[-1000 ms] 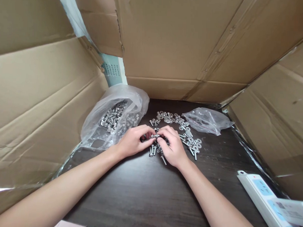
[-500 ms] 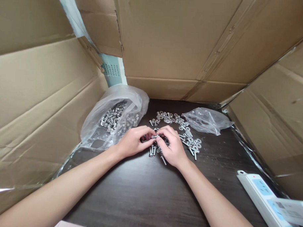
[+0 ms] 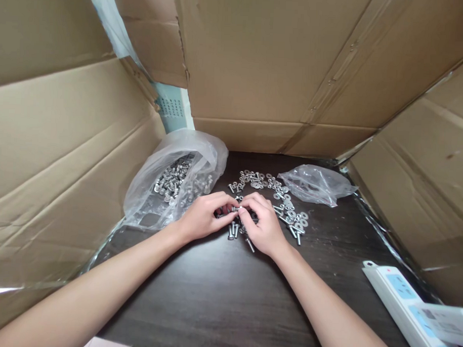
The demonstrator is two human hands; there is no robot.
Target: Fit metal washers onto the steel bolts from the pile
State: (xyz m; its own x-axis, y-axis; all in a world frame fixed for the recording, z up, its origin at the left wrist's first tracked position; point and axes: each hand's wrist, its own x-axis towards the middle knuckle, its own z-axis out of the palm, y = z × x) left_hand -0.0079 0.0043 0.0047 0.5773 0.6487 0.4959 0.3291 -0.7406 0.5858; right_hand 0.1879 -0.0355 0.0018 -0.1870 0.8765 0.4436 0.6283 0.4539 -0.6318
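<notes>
Both hands meet over the dark tabletop around one small metal bolt. My left hand is closed, pinching the bolt between thumb and fingers. My right hand is closed on the bolt's other end, its thumb and fingertips touching there; whether a nut or washer sits under them is too small to tell. Just below the fingertips lie several loose bolts, and another bolt lies by the right hand. Beyond and to the right spread many washers, with nuts and more bolts among them.
An open clear plastic bag full of bolts stands at the back left. A flattened plastic bag lies at the back right. A white power strip sits at the front right. Cardboard walls enclose the dark table.
My right fingertips have shifted slightly and now cover more of the bolt's end. The left hand and the loose parts stay in place.
</notes>
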